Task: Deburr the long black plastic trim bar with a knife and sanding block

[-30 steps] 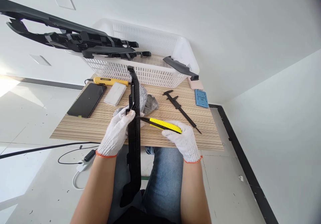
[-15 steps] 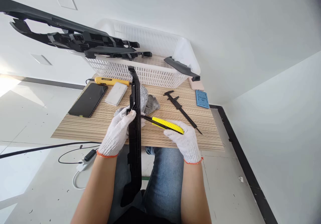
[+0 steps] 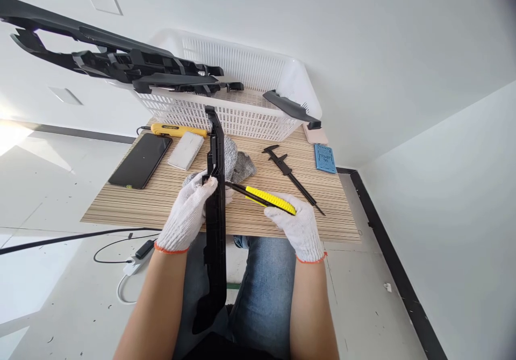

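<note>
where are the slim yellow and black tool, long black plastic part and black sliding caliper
Slim yellow and black tool (image 3: 266, 196): head view, on its yellow grip.
Long black plastic part (image 3: 216, 215): head view, on its middle.
Black sliding caliper (image 3: 286, 170): head view, on its slider.

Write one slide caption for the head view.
White-gloved left fingers grip a long black plastic part; white-gloved right fingers hold a slim yellow-and-black tool.

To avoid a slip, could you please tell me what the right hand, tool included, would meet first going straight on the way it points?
Tip first, the yellow tool in the right hand would probably meet the long black part, close by fingertips of the left hand, though depth is unclear.
</note>
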Demonstrator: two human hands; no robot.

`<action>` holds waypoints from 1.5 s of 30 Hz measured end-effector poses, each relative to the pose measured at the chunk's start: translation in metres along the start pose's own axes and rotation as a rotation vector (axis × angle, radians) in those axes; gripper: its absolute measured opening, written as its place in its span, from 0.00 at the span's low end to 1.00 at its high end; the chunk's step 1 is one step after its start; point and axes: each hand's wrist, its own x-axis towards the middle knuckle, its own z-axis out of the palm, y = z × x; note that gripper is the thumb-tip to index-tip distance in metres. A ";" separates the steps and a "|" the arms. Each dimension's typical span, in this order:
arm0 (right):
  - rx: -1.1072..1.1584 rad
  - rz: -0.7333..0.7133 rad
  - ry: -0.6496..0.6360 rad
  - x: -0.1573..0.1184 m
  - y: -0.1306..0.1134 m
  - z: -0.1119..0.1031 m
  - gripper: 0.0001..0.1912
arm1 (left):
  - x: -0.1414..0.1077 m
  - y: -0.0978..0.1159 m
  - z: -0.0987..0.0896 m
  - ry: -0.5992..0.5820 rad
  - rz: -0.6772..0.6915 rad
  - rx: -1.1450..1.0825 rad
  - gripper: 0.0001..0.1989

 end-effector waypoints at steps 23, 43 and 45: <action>0.015 0.015 -0.005 -0.001 -0.003 0.002 0.24 | -0.001 0.000 0.000 0.019 -0.013 0.048 0.20; -0.020 -0.007 -0.005 -0.001 -0.001 0.002 0.25 | 0.001 -0.002 -0.001 0.016 -0.003 0.000 0.20; -0.003 -0.002 0.033 -0.001 -0.002 0.002 0.25 | 0.000 0.000 0.001 0.008 0.008 -0.006 0.18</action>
